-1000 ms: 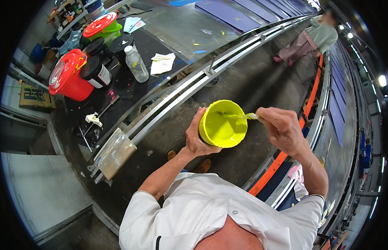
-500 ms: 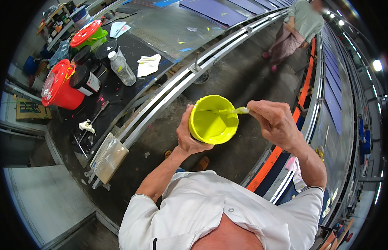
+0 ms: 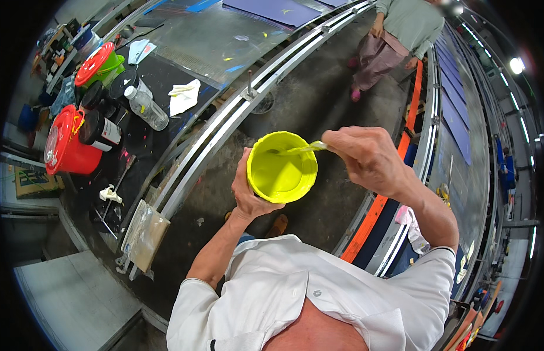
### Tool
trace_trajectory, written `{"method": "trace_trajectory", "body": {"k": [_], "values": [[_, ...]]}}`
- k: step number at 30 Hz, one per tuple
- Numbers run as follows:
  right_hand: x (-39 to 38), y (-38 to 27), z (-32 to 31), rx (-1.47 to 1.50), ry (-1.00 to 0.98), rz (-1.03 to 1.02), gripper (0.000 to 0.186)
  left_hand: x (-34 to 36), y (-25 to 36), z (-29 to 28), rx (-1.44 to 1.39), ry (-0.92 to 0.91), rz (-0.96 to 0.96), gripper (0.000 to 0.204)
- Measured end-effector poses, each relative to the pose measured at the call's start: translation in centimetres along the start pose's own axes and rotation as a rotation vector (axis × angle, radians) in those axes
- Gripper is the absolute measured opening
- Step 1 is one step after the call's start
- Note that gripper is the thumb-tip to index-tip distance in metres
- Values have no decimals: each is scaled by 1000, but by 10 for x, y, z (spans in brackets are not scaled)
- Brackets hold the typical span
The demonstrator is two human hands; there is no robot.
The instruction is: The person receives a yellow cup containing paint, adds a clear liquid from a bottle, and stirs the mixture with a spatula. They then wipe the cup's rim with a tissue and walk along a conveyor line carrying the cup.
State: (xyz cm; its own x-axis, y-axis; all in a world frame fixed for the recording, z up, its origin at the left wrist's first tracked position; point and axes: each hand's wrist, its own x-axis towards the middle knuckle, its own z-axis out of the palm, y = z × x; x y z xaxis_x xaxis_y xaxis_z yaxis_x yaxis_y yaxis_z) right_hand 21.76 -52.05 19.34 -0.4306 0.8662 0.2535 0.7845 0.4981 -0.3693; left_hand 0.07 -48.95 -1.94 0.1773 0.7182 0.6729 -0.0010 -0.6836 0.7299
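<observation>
My left hand [image 3: 247, 193] is wrapped round the side of a round tub [image 3: 274, 142], whose inside and rim are coated bright yellow-green. In it lies thick, smooth yellow-green paint [image 3: 275, 176]. My right hand [image 3: 365, 159] is closed on the upper end of a slim stirring stick [image 3: 302, 150], smeared with the same colour. The stick slants over the right part of the rim, and its lower end reaches into the tub at the far side. My fingers hide the end of the stick that I grip.
Left stands a black table with red lidded buckets [image 3: 79, 149], black jars [image 3: 102, 131], a plastic bottle [image 3: 148, 110] and a white cloth [image 3: 184, 96]. Metal rails [image 3: 225, 117] edge it. Another person [image 3: 395, 47] is in the aisle ahead. An orange strip [image 3: 365, 228] runs along the right-hand table.
The tub and both hands sit slightly further left in view, and the stick slants more steeply. The background has shifted with my head. The other person appears larger and nearer.
</observation>
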Motion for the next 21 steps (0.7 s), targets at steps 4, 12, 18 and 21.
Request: {"method": "trace_trajectory", "body": {"k": [4, 12, 18, 21], "values": [[-4, -7, -5, 356, -272, 264, 13, -8, -11, -6, 2, 23, -10, 110], [28, -7, 25, 93, 123, -6, 15, -4, -14, -16, -36, 7, -61, 111], [32, -19, 1, 221, -244, 145, 16, 2, -17, -37, 28, 82, -28, 111], [33, -33, 13, 697, -279, 524, 14, 5, -15, -41, -13, 68, -21, 110]]}}
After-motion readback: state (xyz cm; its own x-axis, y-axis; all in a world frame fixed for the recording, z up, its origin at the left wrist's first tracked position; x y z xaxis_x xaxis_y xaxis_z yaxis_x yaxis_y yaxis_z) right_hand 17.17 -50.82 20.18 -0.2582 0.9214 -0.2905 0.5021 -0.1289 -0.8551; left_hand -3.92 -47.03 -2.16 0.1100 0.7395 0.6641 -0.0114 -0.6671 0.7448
